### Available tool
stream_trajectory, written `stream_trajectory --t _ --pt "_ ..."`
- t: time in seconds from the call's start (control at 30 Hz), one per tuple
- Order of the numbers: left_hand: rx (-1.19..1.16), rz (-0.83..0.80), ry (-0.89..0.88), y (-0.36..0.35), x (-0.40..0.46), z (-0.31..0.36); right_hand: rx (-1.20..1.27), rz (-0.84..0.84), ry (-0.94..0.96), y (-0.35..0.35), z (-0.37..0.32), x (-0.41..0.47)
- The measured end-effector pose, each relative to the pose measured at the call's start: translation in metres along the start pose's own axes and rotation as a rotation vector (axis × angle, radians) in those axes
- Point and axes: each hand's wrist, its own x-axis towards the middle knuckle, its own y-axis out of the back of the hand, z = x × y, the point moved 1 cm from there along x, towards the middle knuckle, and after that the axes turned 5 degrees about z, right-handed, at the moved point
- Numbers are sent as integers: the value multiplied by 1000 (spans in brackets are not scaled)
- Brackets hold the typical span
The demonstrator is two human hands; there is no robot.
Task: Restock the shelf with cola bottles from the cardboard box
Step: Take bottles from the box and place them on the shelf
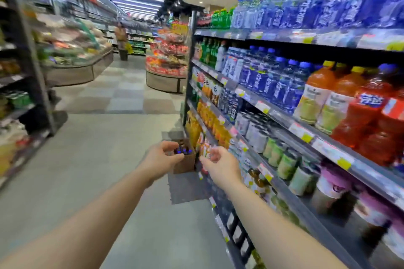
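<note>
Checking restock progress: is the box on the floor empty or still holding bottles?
Holding bottles: dark bottles with blue caps show inside the open box.

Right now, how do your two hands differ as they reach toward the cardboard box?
The left hand is over the cardboard box, fingers curled down toward the blue-capped bottles; the right hand is beside the box, nearer the shelf. The left shows its back, the right is turned palm-inward with looser fingers. Both are outstretched and hold nothing.

Floor (91, 159) left of cardboard box (185, 162) open; shelf (284, 116) packed, close on right.
</note>
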Motion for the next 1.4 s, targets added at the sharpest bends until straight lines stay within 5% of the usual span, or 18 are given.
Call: stream_trajectory --t 0.4,0.8,1.4 --pt "177 103 -53 37 306 -36 -62 -26 -62 -149 1 303" --pt "131 -119 -79 68 641 -110 -22 31 -259 -329 14 562" --pt "128 -512 -31 -92 1009 -189 22 174 -476 -414 129 841"
